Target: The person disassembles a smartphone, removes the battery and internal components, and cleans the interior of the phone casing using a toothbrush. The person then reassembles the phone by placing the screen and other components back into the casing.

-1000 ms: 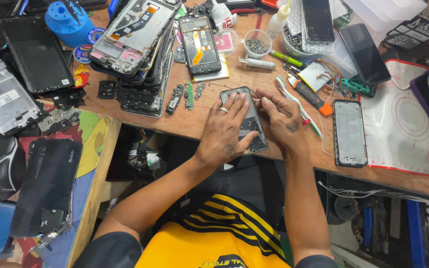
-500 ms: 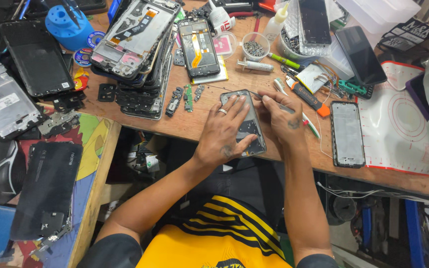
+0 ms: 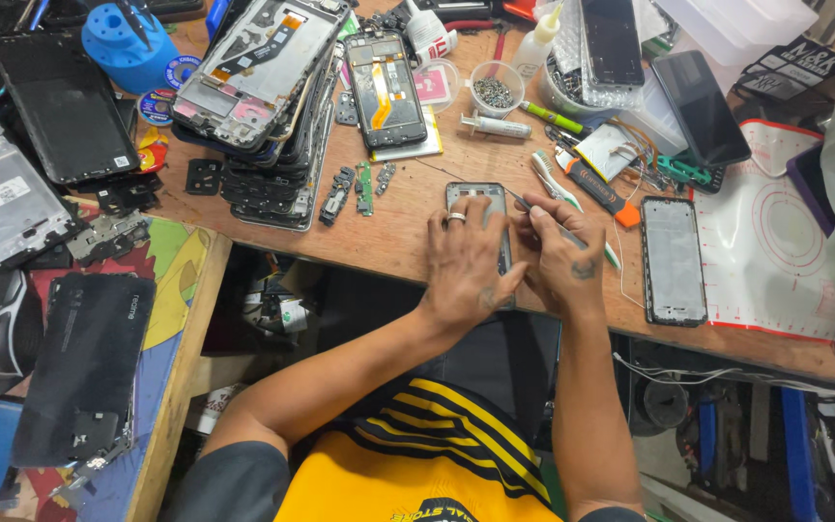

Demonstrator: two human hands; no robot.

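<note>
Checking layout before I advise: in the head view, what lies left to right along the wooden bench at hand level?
Stack of phone frames → small circuit boards → left hand on the phone frame → right hand with a thin tool → black phone frame → white mat.

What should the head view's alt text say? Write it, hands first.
A person's left hand presses down on a phone frame on a cluttered wooden workbench while the right hand works a thin tool at its edge. Stacked opened phones and a white mat surround them.

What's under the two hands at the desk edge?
A phone frame lies flat on the wooden desk. The left hand covers its lower part; the right hand holds a thin tool to its edge.
</note>
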